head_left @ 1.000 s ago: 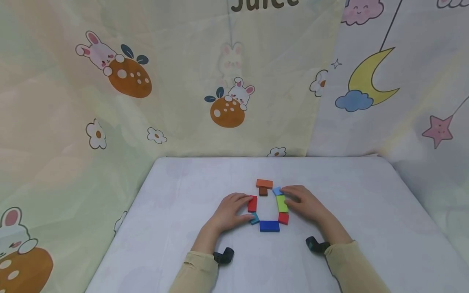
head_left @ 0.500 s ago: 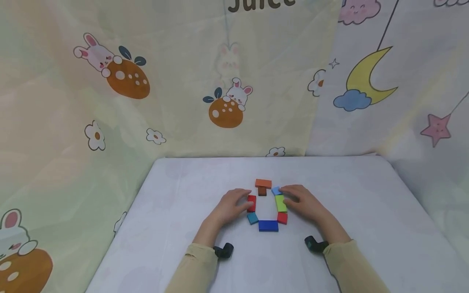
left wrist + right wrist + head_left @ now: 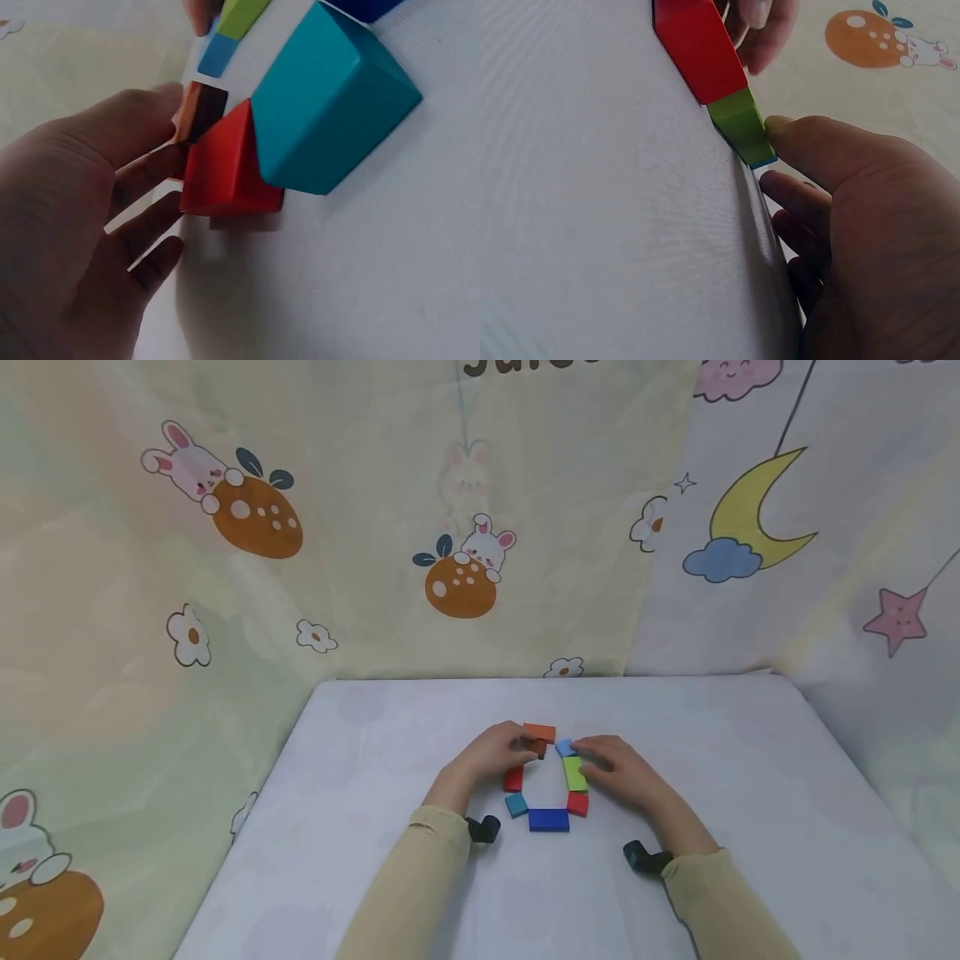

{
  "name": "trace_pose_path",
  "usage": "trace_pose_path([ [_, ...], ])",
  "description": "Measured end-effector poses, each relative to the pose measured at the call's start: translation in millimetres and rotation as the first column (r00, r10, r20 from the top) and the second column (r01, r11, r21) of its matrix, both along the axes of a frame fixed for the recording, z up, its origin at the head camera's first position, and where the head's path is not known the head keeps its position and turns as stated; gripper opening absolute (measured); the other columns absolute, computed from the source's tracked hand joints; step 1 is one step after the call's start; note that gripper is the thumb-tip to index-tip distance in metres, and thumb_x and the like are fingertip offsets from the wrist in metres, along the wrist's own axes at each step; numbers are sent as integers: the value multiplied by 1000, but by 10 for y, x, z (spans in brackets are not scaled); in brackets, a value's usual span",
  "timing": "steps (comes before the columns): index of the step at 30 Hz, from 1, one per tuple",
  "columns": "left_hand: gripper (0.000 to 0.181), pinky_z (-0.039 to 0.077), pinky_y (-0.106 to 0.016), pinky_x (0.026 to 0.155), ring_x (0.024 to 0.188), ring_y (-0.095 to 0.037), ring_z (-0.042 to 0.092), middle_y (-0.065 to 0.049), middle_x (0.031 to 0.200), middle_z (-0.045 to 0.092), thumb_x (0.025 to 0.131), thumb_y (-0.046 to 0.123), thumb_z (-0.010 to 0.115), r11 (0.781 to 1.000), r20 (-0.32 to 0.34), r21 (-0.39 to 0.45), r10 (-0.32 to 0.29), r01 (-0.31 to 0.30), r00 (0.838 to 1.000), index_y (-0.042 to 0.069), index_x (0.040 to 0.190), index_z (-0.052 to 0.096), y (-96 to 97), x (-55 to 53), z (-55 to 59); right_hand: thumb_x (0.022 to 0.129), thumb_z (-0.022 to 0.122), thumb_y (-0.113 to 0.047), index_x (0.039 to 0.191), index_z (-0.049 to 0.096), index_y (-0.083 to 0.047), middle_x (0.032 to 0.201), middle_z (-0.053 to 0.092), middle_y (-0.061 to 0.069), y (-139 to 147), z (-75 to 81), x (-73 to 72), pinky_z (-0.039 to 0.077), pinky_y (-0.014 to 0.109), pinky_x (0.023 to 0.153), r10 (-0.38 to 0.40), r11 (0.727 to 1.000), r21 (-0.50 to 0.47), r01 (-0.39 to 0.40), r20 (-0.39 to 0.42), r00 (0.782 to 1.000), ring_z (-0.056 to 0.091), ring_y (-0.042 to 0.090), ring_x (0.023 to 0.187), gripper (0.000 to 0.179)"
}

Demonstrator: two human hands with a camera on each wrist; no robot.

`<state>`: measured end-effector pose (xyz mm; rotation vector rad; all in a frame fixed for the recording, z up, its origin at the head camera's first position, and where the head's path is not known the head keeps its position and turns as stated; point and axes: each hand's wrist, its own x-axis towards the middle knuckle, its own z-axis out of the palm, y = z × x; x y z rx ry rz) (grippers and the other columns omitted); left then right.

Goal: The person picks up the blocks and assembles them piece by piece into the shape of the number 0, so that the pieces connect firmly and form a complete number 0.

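Colored wooden blocks form a ring on the table. My left hand (image 3: 495, 750) is at the ring's far left, thumb and forefinger at the sides of the small brown block (image 3: 538, 748), pinching it. Behind that block lies the orange block (image 3: 542, 732). Below my left hand are a red block (image 3: 513, 779) and a teal block (image 3: 322, 105). On the ring's right side, my right hand (image 3: 622, 770) rests with relaxed fingers, forefinger at the light blue block (image 3: 566, 747) and thumb beside the lime green block (image 3: 572, 774).
A second red block (image 3: 577, 803) and a dark blue block (image 3: 549, 820) make up the near side of the ring. The white-covered table (image 3: 375, 877) ends at a printed cloth backdrop (image 3: 375, 527). Black wrist cameras (image 3: 483, 829) sit at both cuffs.
My left hand has let go of the teal block, passed the red block and reached the brown block, which has turned slightly. My right hand has stayed in place.
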<state>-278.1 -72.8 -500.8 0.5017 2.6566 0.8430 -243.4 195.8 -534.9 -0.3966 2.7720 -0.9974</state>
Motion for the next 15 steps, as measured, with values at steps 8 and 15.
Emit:
trace_pose_path([
  [8, 39, 49, -35, 100, 116, -13, 51, 9, 125, 61, 92, 34, 69, 997, -61, -69, -31, 27, 998, 32, 130, 62, 94, -145, -62, 95, 64, -37, 138, 53, -42, 149, 48, 1, 18, -6, 3, 32, 64, 113, -16, 1000, -9, 16, 4, 1000, 35, 31, 144, 45],
  [15, 36, 49, -35, 101, 113, -13, 53, 7, 122, 62, 92, 42, 68, 998, -32, -58, -27, 25, 999, 29, 126, 64, 122, -215, -49, 94, 64, -39, 138, 54, -42, 149, 48, 1, 8, -10, -4, 31, 63, 113, -13, 1000, -5, 13, 2, 1000, 35, 31, 143, 45],
])
